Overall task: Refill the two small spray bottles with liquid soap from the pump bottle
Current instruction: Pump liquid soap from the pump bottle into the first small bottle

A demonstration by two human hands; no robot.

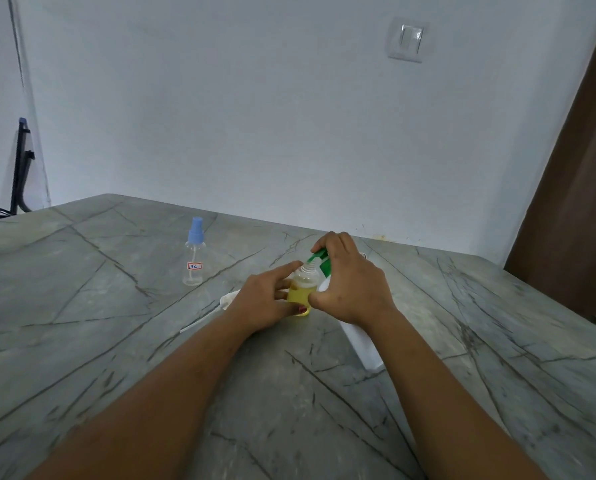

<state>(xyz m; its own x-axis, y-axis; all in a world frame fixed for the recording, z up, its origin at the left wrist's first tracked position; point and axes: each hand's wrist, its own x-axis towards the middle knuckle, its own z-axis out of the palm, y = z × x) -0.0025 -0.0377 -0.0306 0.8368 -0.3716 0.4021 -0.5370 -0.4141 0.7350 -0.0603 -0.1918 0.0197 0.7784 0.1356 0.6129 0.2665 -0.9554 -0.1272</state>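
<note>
Forearms [171, 403], two, over grey surface [116, 341]. Pump bottle [364, 344], one, white, tilted; right hand [348, 285] curled over its green head, nozzle at mouth of uncapped spray bottle [301, 292], part-filled yellow, gripped by left hand [265, 303]. Left of it: loose sprayer top [230, 298]; farther left, second spray bottle [194, 254], blue-capped, upright.

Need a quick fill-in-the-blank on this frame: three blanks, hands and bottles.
1. The left hand holds an uncapped small bottle partly filled with ____ liquid.
2. The right hand grips the ____ pump head of the white pump bottle.
3. The other spray bottle, standing apart on the table, wears a ____ cap.
Missing words: yellow, green, blue.
</note>
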